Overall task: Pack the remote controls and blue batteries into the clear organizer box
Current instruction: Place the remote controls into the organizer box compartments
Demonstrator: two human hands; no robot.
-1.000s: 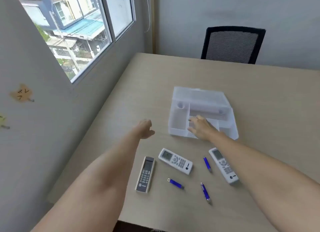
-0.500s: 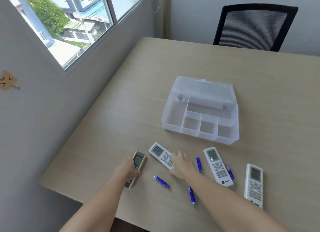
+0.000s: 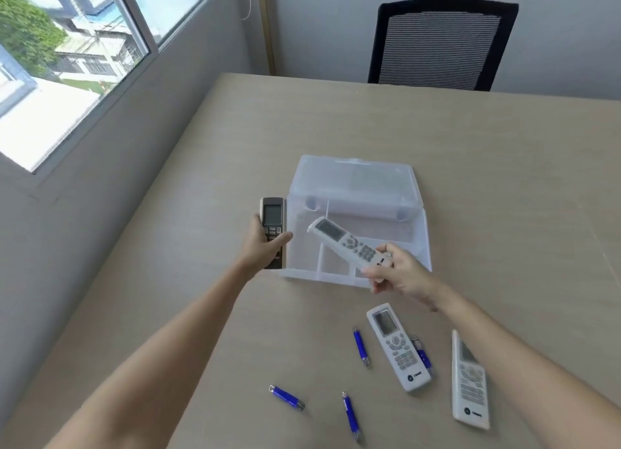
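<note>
Two remotes (image 3: 273,228) (image 3: 347,243) — newly lifted, boxward

Both forearms bare, extended forward from bottom edge, converging toward centre of view. Left hand (image 3: 265,245) palm turned inward, fingers curled round lower body of dark remote (image 3: 273,228), thumb (image 3: 281,239) pressed across its front; remote upright, screen end up. Right hand (image 3: 401,274) farther right, slightly lower, knuckles up, pinching tail end of white remote (image 3: 346,242) between thumb and fingertips; remote angled up-left, raised off desk.
</note>
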